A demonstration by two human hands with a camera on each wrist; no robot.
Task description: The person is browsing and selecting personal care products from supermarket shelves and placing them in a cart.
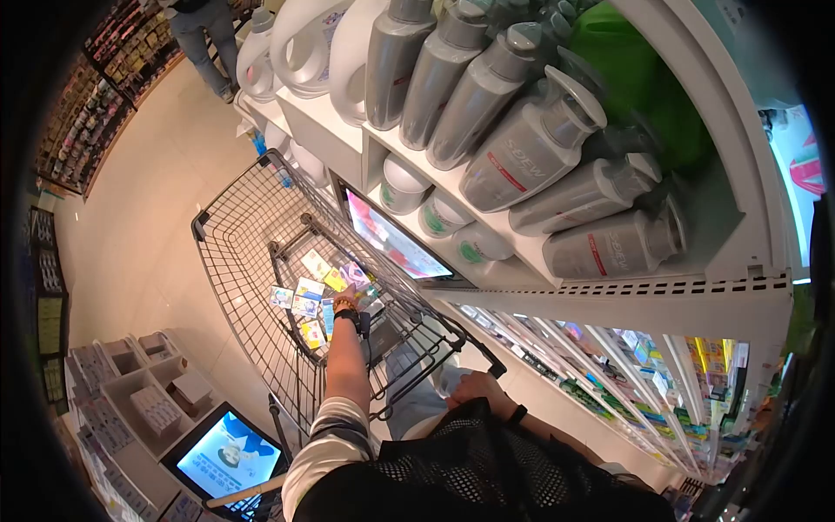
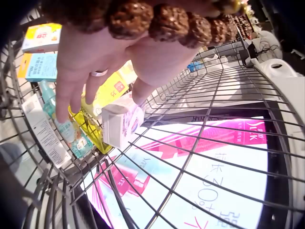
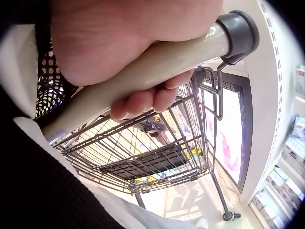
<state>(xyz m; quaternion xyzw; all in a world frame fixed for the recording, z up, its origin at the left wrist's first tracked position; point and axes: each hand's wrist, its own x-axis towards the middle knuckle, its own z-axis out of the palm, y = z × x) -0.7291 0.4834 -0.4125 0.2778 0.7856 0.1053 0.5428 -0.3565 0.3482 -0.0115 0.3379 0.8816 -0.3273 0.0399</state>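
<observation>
A metal-wire shopping cart (image 1: 239, 261) holds several small packages. My left hand (image 1: 346, 300) is down inside it; in the left wrist view this hand (image 2: 114, 62) has its fingers extended downward over the goods. Its thumb tip is at the top of a white and purple box (image 2: 121, 121). The other fingertips are by a teal-capped package (image 2: 74, 136) and a yellow package (image 2: 108, 90); whether they touch is unclear. My right hand (image 1: 480, 393) is at the cart's handle, and the right wrist view shows this hand (image 3: 138, 57) with fingers curled round the pale handle bar (image 3: 157, 71).
Shelves with large grey pump bottles (image 1: 522, 157) and white jugs (image 1: 306, 52) stand along the cart's right side, with a lit screen (image 1: 396, 235) below. Another screen (image 1: 228, 457) and a display shelf (image 1: 130, 418) are at lower left. A person (image 1: 204, 39) stands beyond the cart.
</observation>
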